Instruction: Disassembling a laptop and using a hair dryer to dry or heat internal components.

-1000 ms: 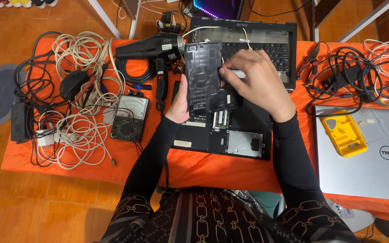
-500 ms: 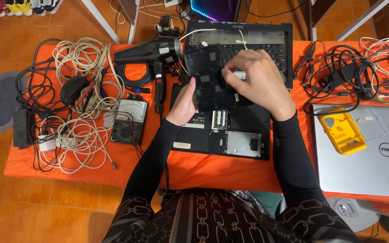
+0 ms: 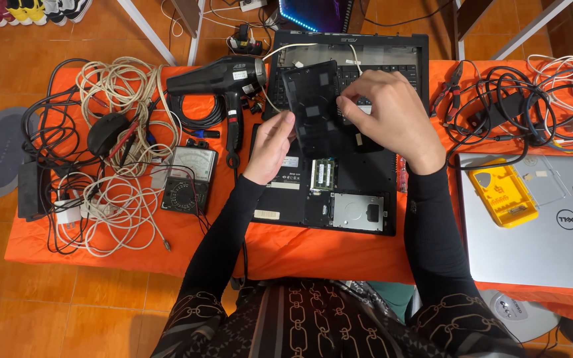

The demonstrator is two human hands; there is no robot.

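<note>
Both hands [image 3: 339,129] hold the black cover panel [image 3: 313,106] tilted up.

Both arms reach forward from the body in long black sleeves, and the wrists and hands are bare. The left hand [image 3: 272,147] is at the left edge of the black cover panel [image 3: 313,106]; its palm turns to the right and its fingers curl around that edge, with the thumb near the top. The right hand [image 3: 387,116] lies at the right edge of the same panel, back of the hand up, fingertips bent down and pinching there.
</note>
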